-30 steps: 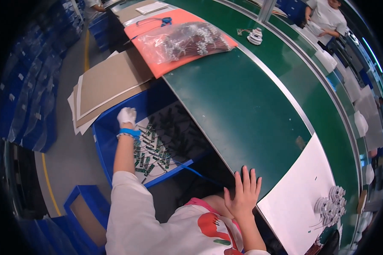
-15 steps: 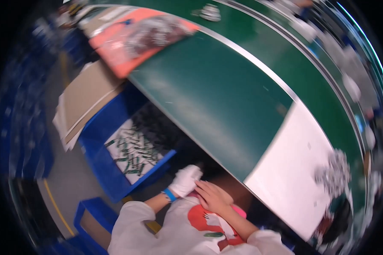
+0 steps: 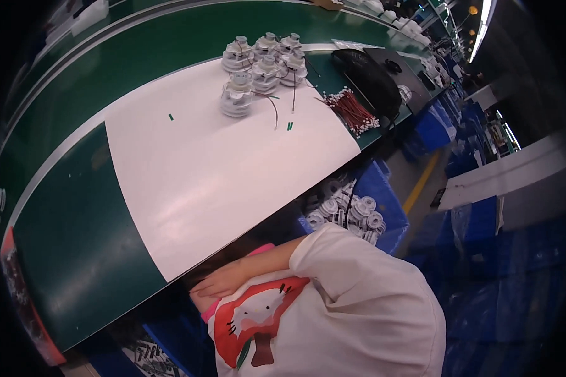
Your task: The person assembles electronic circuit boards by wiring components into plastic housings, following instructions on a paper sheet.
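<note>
The right hand (image 3: 217, 284) lies loose and flat over the lap at lower centre, fingers extended, nothing seen in its grasp; the left hand is out of the picture. This looks like a pause between handlings; picking up a part would call for raising the right hand over the bench (image 3: 63, 251) edge. Nearest, a white sheet (image 3: 195, 182) covers the middle of the bench, with white ringed assemblies (image 3: 265, 75) clustered at its upper right, beside a red wire bundle (image 3: 352, 113). Right of centre, a blue bin (image 3: 391, 204) holds white round parts (image 3: 365, 210); at lower left, another blue bin (image 3: 170, 349) holds small, indistinct dark pieces (image 3: 146, 353).
</note>
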`<action>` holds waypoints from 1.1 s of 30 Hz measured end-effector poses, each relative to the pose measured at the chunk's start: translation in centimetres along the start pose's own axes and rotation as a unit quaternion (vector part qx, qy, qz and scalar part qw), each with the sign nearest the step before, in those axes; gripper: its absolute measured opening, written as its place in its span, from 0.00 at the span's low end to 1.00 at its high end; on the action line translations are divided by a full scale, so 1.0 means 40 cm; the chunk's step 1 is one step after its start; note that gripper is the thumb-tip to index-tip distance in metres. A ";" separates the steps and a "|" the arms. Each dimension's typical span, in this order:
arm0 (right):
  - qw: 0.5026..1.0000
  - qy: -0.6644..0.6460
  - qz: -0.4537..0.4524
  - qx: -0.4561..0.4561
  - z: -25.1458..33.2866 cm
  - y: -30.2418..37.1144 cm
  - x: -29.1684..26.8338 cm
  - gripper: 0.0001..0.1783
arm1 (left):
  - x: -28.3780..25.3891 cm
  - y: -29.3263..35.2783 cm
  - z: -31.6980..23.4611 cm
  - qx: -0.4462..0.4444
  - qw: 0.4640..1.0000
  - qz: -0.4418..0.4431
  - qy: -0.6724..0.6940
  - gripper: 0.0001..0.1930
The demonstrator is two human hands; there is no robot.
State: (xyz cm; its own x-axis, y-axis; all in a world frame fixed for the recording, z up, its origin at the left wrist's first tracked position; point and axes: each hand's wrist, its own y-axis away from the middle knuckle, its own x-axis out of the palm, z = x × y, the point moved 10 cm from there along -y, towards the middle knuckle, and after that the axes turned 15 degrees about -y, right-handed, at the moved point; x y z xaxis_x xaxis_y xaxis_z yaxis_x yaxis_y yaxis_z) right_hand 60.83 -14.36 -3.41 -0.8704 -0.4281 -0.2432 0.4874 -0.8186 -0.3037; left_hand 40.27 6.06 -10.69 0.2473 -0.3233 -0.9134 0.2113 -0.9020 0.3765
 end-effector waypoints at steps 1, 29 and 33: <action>1.000 -0.004 0.008 -0.003 0.020 -0.009 0.001 0.18 | 0.069 -0.033 -0.014 -0.001 0.999 0.033 0.009 0.22; 0.915 0.398 -0.065 -0.005 0.277 -0.586 -0.093 0.32 | 0.311 0.213 1.256 -0.392 0.883 0.210 0.152 0.21; 0.913 0.400 -0.068 0.040 0.235 -0.637 -0.103 0.34 | 0.267 0.175 1.201 -0.297 0.926 0.221 0.074 0.18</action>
State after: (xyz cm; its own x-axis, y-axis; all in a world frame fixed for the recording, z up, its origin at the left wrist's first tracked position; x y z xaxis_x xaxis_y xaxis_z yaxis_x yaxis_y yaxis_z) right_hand 51.34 4.63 13.99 -0.5774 0.0712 -0.8133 0.3441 -0.8821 -0.3216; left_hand -1.03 -17.47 -25.25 0.5505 -0.5408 -0.6360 0.5315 -0.3605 0.7665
